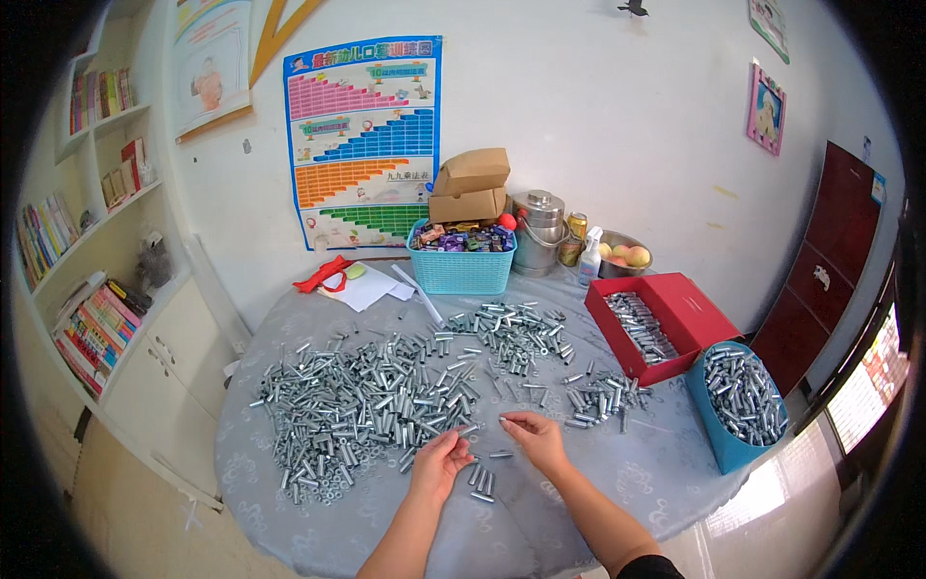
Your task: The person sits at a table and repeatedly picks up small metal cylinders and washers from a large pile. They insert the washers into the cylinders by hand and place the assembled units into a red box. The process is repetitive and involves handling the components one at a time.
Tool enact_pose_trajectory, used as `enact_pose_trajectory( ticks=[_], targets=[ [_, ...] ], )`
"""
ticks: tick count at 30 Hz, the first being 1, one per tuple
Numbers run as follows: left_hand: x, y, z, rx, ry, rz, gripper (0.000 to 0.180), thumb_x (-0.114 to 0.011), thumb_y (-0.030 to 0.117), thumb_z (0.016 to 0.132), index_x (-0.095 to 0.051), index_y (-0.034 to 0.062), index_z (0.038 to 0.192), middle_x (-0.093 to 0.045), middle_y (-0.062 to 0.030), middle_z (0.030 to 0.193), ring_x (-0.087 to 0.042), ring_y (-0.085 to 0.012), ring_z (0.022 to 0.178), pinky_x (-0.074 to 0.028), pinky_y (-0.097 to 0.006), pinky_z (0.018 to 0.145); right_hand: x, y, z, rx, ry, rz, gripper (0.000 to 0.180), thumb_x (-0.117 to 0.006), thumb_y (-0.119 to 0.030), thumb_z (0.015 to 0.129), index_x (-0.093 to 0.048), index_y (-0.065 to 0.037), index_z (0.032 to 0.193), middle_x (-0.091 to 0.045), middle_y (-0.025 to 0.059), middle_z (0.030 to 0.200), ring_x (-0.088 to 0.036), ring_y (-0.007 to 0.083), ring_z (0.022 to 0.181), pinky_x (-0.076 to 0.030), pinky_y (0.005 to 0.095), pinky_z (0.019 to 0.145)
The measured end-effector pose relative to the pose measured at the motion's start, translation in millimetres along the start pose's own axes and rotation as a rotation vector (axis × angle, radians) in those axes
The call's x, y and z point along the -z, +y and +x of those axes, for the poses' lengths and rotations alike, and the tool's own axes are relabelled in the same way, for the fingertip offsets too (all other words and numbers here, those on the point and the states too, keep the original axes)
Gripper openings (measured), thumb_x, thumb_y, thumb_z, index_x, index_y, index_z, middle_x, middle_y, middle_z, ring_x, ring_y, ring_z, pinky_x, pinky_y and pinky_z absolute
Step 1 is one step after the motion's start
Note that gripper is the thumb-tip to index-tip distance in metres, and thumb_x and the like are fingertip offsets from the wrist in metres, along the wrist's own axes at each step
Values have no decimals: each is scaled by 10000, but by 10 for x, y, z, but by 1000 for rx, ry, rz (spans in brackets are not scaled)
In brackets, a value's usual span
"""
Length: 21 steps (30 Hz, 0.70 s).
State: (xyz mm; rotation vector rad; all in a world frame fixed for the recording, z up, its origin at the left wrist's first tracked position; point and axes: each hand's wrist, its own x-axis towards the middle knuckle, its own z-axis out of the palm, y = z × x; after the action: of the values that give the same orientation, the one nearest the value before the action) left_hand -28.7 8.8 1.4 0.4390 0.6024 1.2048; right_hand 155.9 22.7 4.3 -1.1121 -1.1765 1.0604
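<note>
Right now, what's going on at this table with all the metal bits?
A person sits at a round table under a grey cloth, covered in small silver metal sleeves. The left hand and right hand each pinch a small metal piece by the fingertips, with a few loose sleeves lying between them. To the right, a red box and a blue bin hold more sleeves.

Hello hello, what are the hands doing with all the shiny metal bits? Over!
Left hand pinching a small metal tube. Right hand fingertips on another piece, grip unclear. Loose tubes lie between the hands; big pile just beyond.
</note>
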Motion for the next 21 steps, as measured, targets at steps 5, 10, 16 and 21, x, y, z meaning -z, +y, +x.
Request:
enact_pose_trajectory(
  ticks=[5, 10, 16, 21],
  targets=[
    [-22, -23, -12, 27, -10, 51, 221, -519, 121, 855, -549, -21, 1021, -590, -69, 773, -552, -115, 634, -511, -292, 622, -26, -52, -138, -5, -47, 112, 175, -628, -31, 776, -617, 15, 945, -629, 41, 890, -572, 97, 805, -458, 217, 730],
    [-85, -62, -47, 32, -30, 125, 215, -525, 114, 853, -564, -26, 1011, -592, -66, 748, -552, -115, 617, -516, -302, 613, -17, -29, -180, 57, -82, 33, 207, -643, -22, 754, -621, -8, 960, -627, 45, 896, -575, 108, 819, -459, 229, 749],
    [-92, -78, -68, -23, 19, 171, 219, -530, 123, 854, -567, -33, 1003, -592, -66, 741, -551, -109, 611, -522, -303, 612, -9, -79, -211, 162, -74, -40, 232, -643, -16, 741, -629, -39, 972, -593, 47, 908, -569, 120, 818, -459, 233, 722],
    [-102, -83, -65, -11, 16, 209, 226, -532, 126, 854, -563, -38, 1007, -587, -65, 740, -552, -112, 611, -526, -308, 614, 20, -64, -194, 261, -142, -66, 221, -647, -12, 734, -634, -40, 953, -578, 54, 910, -569, 129, 808, -460, 238, 714]
  ],
)
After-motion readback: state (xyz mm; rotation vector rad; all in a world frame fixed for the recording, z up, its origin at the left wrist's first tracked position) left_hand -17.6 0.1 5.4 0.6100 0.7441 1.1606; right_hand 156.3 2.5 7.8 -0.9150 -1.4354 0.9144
